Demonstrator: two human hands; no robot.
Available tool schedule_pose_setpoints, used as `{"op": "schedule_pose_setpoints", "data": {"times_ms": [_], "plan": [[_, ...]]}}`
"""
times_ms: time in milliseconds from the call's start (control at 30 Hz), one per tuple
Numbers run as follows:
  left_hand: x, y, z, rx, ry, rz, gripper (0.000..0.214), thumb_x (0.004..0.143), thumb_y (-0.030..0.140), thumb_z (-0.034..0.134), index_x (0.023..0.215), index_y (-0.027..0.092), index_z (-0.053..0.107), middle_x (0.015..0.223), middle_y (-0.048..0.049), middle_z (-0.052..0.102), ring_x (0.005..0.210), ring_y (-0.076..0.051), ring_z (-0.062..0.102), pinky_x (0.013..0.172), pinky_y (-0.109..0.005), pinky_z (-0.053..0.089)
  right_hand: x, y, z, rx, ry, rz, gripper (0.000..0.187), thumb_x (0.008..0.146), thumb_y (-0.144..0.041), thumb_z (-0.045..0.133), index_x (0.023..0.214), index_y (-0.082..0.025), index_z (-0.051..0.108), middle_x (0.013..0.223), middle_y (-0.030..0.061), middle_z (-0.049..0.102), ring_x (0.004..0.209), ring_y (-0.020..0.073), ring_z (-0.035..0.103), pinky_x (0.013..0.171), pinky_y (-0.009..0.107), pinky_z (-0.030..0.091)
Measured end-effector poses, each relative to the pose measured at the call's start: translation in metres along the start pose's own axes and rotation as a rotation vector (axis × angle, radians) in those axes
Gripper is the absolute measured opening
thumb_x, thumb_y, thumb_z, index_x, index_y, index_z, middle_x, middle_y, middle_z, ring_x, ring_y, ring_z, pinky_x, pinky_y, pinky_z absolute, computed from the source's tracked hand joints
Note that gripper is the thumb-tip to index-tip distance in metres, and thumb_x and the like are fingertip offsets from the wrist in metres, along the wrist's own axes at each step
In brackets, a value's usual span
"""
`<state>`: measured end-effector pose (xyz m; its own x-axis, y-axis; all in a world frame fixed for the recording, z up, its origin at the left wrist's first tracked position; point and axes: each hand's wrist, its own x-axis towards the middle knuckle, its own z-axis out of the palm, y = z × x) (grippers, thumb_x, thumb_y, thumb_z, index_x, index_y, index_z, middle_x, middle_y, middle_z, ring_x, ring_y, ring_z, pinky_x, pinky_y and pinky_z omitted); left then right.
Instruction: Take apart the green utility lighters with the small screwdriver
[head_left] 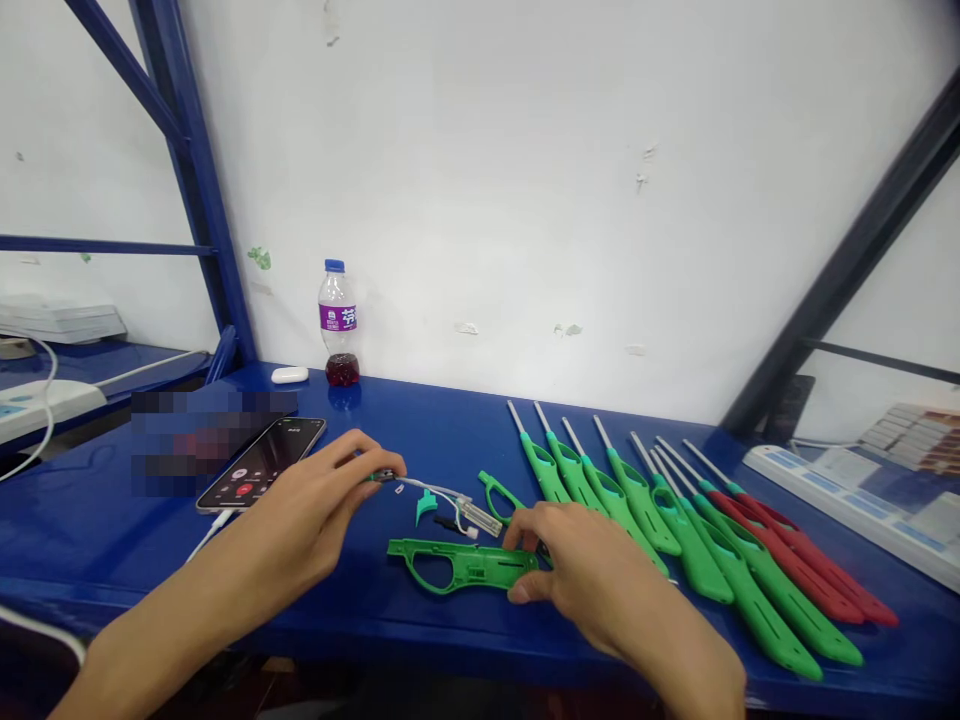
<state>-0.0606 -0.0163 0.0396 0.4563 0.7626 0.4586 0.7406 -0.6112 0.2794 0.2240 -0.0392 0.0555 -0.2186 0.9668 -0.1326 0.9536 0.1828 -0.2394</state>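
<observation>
white characters (349,318) on bottle label (327,317), unreadable

- The place looks like a small workshop with work benches.
- The bench (442,410) is a plain blue slab, with a blue metal post (191,170) rising at its left end.
- Green lighters (626,495) and red lighters (810,555) lie side by side in a row, like a batch of goods.
- An open green shell (484,565), a loose trigger (425,505) and a clear tank (482,517) lie beside them.
- A long power strip (847,500) runs along the right.
- The white wall (480,200) is bare and chipped.
- A phone (262,460) and a drink bottle (337,325) share the bench.
</observation>
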Motion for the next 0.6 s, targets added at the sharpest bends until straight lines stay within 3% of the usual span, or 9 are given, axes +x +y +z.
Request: {"op": "schedule_pose_setpoints", "data": {"times_ms": [167, 267, 400, 500, 600], "plan": [[0.001, 0.004, 0.004, -0.036, 0.080, 0.007, 0.028, 0.109, 0.029, 0.039, 0.119, 0.029, 0.066, 0.117, -0.0048, 0.065, 0.095, -0.021, 0.068, 0.083, -0.031, 0.050, -0.001, 0.004, 0.002, 0.020, -0.008, 0.029, 0.032, 0.075, -0.023, 0.090, 0.105, -0.030, 0.079, 0.103, 0.0024, 0.079, 0.096, 0.0306, 0.072, 0.069, 0.032, 0.038], [0.019, 0.011, 0.010, -0.071, 0.110, -0.013, 0.028, 0.109, 0.025, 0.040, 0.115, 0.027, 0.067, 0.117, -0.0048, 0.065, 0.101, -0.021, 0.067, 0.090, -0.033, 0.051, 0.000, 0.005, 0.002, 0.029, 0.007, 0.009, 0.029, 0.076, -0.025, 0.089, 0.103, -0.029, 0.077, 0.099, 0.0018, 0.078, 0.093, 0.0287, 0.071, 0.067, 0.031, 0.035], [0.082, 0.006, 0.024, -0.014, 0.051, -0.003, 0.028, 0.108, 0.016, 0.042, 0.119, 0.023, 0.067, 0.118, -0.0073, 0.067, 0.108, -0.021, 0.066, 0.098, -0.038, 0.052, 0.001, 0.005, 0.004, 0.053, 0.002, 0.005, 0.029, 0.074, -0.024, 0.090, 0.099, -0.027, 0.075, 0.094, 0.0019, 0.077, 0.087, 0.0267, 0.069, 0.064, 0.030, 0.031], [0.139, -0.020, 0.035, 0.066, -0.015, -0.016, 0.023, 0.103, 0.032, 0.063, 0.122, 0.018, 0.066, 0.123, -0.0082, 0.068, 0.108, -0.024, 0.068, 0.094, -0.046, 0.058, -0.001, 0.006, 0.003, 0.076, 0.013, -0.034, 0.027, 0.075, -0.021, 0.089, 0.096, -0.027, 0.075, 0.091, 0.0008, 0.075, 0.085, 0.0249, 0.068, 0.064, 0.029, 0.030], [0.178, -0.055, 0.046, 0.119, -0.111, -0.031, 0.033, 0.101, 0.037, 0.067, 0.129, 0.019, 0.064, 0.131, -0.0097, 0.066, 0.109, -0.025, 0.069, 0.092, -0.046, 0.060, -0.006, 0.010, -0.001, 0.127, 0.024, -0.116, 0.022, 0.078, -0.021, 0.085, 0.095, -0.029, 0.074, 0.092, -0.0005, 0.074, 0.090, 0.0237, 0.067, 0.067, 0.028, 0.032]]}}
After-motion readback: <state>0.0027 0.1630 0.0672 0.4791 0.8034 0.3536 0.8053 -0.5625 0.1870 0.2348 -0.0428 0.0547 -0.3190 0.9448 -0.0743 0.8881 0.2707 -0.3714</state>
